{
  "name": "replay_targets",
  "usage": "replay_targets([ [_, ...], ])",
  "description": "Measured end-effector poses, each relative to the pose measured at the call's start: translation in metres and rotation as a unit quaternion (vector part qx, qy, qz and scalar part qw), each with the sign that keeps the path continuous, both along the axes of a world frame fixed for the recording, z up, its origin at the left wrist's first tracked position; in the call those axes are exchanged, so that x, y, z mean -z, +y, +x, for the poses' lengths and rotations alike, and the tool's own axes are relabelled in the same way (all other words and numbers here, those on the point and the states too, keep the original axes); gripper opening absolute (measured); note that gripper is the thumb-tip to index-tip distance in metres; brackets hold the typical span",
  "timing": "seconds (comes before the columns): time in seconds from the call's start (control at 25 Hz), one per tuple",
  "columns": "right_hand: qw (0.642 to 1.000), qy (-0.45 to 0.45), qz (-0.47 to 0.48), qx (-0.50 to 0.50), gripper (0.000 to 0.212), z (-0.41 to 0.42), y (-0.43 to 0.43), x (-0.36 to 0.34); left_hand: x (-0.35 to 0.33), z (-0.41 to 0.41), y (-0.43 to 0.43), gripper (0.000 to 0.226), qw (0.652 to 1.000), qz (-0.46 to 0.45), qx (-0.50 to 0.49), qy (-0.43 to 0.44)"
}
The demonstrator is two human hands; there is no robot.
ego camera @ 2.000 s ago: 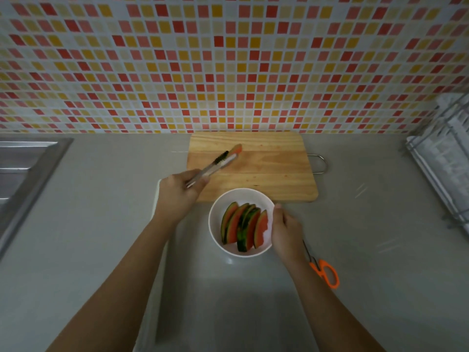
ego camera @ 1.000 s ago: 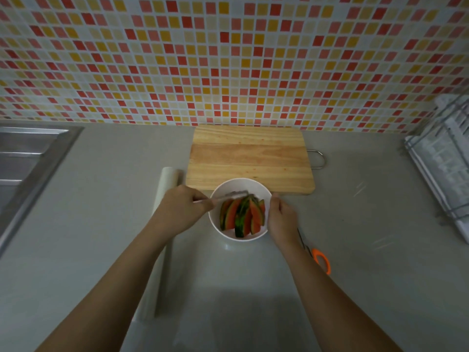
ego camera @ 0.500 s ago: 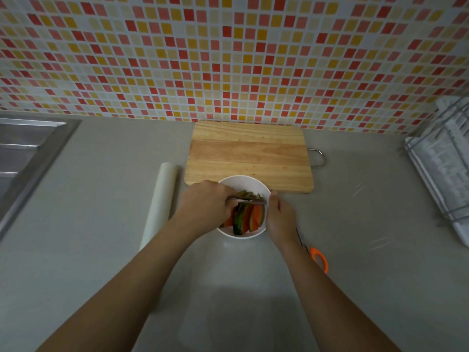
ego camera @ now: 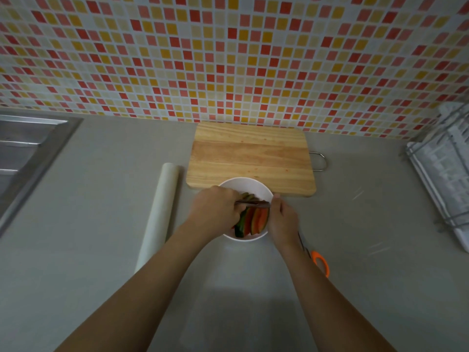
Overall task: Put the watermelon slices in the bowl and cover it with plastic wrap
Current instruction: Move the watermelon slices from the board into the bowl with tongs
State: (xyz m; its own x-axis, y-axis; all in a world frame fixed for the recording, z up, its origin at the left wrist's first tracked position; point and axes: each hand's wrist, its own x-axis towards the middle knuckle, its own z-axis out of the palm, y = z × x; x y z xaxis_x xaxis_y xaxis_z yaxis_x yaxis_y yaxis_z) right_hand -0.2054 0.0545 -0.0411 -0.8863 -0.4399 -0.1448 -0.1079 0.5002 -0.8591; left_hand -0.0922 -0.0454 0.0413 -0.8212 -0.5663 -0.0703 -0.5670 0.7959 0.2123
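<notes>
Seemingly mid-task, the head view looked down on a grey counter [ego camera: 101,250] backed by a red-and-yellow tiled wall [ego camera: 228,59]. A white bowl [ego camera: 245,184] stood on the counter, touching the near edge of a wooden cutting board [ego camera: 251,158]. The watermelon slices [ego camera: 255,221] stood on edge inside the bowl, packed side by side. The left hand [ego camera: 215,212] was curled round a pair of tongs [ego camera: 253,204], whose arms lay pressed together across the tops of the slices; whether they pinched one could not be told. The right hand [ego camera: 281,222] gripped the bowl's right side, thumb at the rim. A roll of plastic wrap [ego camera: 160,212] lay left of the bowl, apart from it. Orange-handled scissors [ego camera: 321,262] showed partly under the right forearm. A steel sink [ego camera: 25,153] sat at far left, a dish rack [ego camera: 444,174] at far right.
</notes>
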Motion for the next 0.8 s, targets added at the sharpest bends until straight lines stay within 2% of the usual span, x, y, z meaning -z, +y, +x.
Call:
replay_targets([
  [0.08, 1.000, -0.002, -0.004, -0.003, 0.044, 0.000, 0.001, 0.001, -0.001, 0.001, -0.001, 0.033, 1.000, -0.012, 0.014, -0.016],
  [0.32, 1.000, -0.015, -0.020, 0.012, 0.043, 0.002, 0.000, -0.001, 0.001, 0.012, 0.002, 0.034, 1.000, 0.011, 0.023, 0.005],
  [0.36, 1.000, -0.017, -0.020, 0.011, 0.043, 0.003, 0.001, -0.002, 0.000, 0.015, 0.000, 0.034, 0.999, 0.039, 0.013, 0.020],
  [0.44, 1.000, -0.014, -0.020, 0.006, 0.045, 0.002, 0.001, -0.003, -0.002, 0.022, -0.014, 0.032, 0.981, 0.156, -0.052, 0.099],
  [0.48, 1.000, -0.012, -0.014, 0.003, 0.046, 0.002, 0.001, -0.004, -0.002, 0.026, -0.025, 0.029, 0.955, 0.228, -0.110, 0.153],
  [0.52, 1.000, -0.009, -0.004, -0.002, 0.047, 0.001, 0.001, -0.005, -0.001, 0.028, -0.039, 0.026, 0.911, 0.299, -0.182, 0.217],
  [0.6, 1.000, 0.002, 0.009, -0.016, 0.050, -0.002, 0.001, -0.005, 0.001, 0.024, -0.065, 0.023, 0.787, 0.421, -0.316, 0.321],
  [0.64, 1.000, 0.006, 0.016, -0.018, 0.050, -0.004, 0.000, -0.004, 0.004, 0.018, -0.076, 0.027, 0.759, 0.434, -0.353, 0.333],
  [0.68, 1.000, 0.008, 0.023, -0.020, 0.051, -0.005, 0.000, -0.004, 0.009, 0.010, -0.084, 0.033, 0.770, 0.412, -0.371, 0.315],
  [0.8, 0.999, -0.002, 0.028, -0.023, 0.049, -0.005, -0.002, -0.001, 0.026, -0.023, -0.096, 0.041, 0.886, 0.240, -0.342, 0.202],
])
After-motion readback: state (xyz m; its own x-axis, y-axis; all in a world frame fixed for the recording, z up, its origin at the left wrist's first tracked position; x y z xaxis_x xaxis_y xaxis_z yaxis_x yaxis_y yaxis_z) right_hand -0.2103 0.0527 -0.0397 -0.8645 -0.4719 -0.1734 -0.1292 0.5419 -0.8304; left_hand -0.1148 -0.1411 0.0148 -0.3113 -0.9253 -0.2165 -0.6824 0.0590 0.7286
